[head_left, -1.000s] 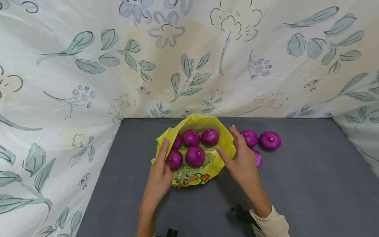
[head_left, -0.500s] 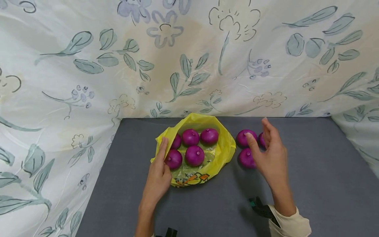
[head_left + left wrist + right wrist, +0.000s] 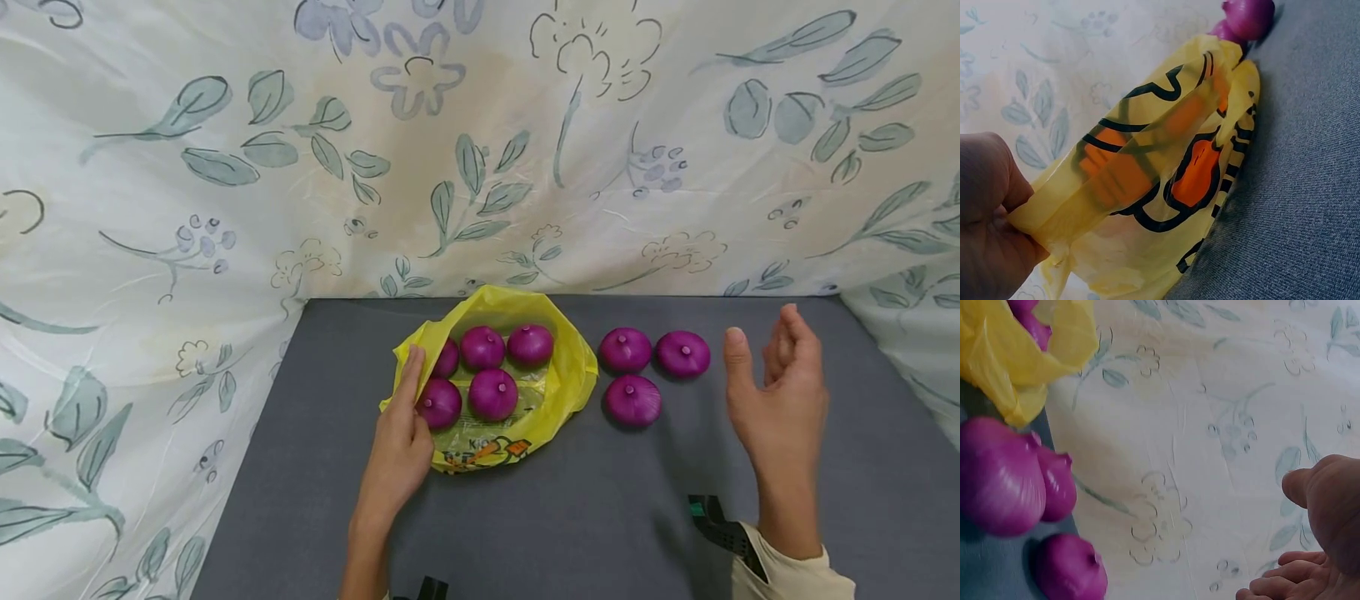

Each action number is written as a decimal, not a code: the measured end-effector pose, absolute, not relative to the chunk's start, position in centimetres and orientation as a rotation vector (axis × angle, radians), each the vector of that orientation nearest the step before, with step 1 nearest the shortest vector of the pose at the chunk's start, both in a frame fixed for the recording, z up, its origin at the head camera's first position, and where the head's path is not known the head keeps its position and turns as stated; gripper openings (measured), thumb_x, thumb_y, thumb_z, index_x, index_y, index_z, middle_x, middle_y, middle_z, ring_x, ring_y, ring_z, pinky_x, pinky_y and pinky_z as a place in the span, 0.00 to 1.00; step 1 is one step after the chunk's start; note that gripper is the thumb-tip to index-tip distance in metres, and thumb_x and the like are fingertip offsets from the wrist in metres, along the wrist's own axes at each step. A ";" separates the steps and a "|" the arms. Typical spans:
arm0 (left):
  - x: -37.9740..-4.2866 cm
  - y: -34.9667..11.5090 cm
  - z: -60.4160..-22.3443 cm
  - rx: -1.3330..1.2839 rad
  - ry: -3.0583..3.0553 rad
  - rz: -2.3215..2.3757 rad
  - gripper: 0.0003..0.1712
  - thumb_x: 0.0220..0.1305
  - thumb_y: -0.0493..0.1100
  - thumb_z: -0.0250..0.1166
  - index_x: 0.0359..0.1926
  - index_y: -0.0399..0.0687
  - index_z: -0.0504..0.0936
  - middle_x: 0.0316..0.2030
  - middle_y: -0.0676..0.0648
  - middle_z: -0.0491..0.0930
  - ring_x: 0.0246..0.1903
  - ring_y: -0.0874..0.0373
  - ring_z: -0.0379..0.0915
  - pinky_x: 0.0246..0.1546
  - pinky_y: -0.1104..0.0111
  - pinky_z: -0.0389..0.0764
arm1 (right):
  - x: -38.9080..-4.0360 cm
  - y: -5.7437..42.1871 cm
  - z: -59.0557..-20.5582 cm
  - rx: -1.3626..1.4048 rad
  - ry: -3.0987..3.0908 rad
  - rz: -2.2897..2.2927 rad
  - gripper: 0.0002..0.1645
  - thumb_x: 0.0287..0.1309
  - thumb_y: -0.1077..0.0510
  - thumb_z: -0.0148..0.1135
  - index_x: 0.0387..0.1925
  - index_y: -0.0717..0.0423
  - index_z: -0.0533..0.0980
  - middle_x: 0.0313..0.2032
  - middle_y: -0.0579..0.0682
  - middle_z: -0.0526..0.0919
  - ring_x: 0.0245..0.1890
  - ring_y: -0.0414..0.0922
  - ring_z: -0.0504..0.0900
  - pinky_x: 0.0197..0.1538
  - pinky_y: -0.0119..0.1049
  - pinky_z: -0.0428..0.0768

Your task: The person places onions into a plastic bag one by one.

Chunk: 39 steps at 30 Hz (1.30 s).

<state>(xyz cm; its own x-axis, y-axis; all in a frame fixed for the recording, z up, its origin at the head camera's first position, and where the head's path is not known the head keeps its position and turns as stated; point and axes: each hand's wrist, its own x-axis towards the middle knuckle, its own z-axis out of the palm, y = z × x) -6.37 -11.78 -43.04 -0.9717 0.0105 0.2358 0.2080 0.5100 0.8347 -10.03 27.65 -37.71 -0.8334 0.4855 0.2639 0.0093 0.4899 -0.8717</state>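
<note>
My left hand (image 3: 399, 446) pinches the bag (image 3: 576, 375), five onions (image 3: 493, 395) showing inside; my right hand (image 3: 780, 408) hovers, fingers relaxed, beside three more on the table (image 3: 570, 533)!

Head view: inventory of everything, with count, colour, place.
Bag: 1, yellow with orange-black print, on table
Onions in bag: 5 visible, purple, inside
Loose onions: 3, purple, right of bag
Table: 1, dark grey, under everything
Floral sheeting: piece count unclear, off-white with green-blue print, behind and beside table
Wrist devices: 2, black, right wrist and bottom edge near left forearm
Sleeve: 1 clear, cream, right arm
Left hand: 1, gripping bag's left edge
Right hand: 1, raised right of loose onions
</note>
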 end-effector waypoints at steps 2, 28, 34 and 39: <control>-6.4 -11.7 -43.0 -0.194 -2.545 -1.462 0.48 0.68 0.21 0.46 0.86 0.53 0.51 0.84 0.53 0.51 0.81 0.60 0.46 0.68 0.85 0.53 | -9.8 28.2 -37.8 -0.444 -2.255 1.309 0.44 0.75 0.46 0.60 0.84 0.45 0.53 0.82 0.36 0.54 0.79 0.38 0.58 0.77 0.37 0.60; -6.4 -11.3 -42.8 -0.208 -2.537 -1.485 0.47 0.71 0.21 0.44 0.86 0.54 0.51 0.84 0.55 0.50 0.82 0.61 0.44 0.72 0.82 0.50 | -8.3 28.7 -43.0 -0.280 -2.662 1.245 0.60 0.70 0.37 0.66 0.87 0.45 0.40 0.82 0.55 0.50 0.76 0.68 0.62 0.68 0.66 0.66; -6.3 -11.3 -42.8 -0.195 -2.544 -1.481 0.47 0.71 0.21 0.44 0.86 0.54 0.51 0.84 0.54 0.50 0.82 0.61 0.45 0.71 0.83 0.51 | -8.6 27.2 -43.5 -0.150 -2.778 1.166 0.67 0.63 0.35 0.73 0.86 0.53 0.44 0.81 0.64 0.55 0.72 0.73 0.66 0.64 0.72 0.70; -6.4 -11.3 -42.7 -0.193 -2.544 -1.488 0.47 0.70 0.21 0.44 0.86 0.54 0.51 0.84 0.54 0.50 0.82 0.61 0.45 0.69 0.85 0.52 | -8.9 26.0 -44.0 -0.073 -2.819 1.140 0.69 0.58 0.36 0.77 0.86 0.55 0.47 0.78 0.70 0.60 0.71 0.72 0.68 0.64 0.72 0.69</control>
<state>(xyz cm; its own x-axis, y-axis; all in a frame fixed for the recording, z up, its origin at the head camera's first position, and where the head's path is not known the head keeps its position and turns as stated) -6.39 -11.35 -42.75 -0.9739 0.0173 0.2261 0.2056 0.4886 0.8479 -8.94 26.00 -44.01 -0.9938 0.0819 0.0746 0.0069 0.7184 -0.6956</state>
